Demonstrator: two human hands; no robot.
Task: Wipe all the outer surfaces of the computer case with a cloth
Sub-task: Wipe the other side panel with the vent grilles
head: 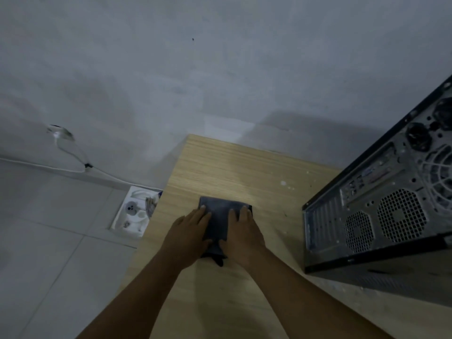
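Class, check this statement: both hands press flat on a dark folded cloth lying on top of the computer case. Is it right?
No. The head view shows the cloth lying on the wooden table, beside the computer case, not on top of it. The left hand and right hand do press flat on it.

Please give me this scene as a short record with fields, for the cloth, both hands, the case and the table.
table: light wood
cloth: dark, folded, flat on the table
left hand: flat on the cloth's left side
right hand: flat on its right side
case: at the table's right, rear panel toward camera, apart from the cloth
floor: white box beside the table's left edge
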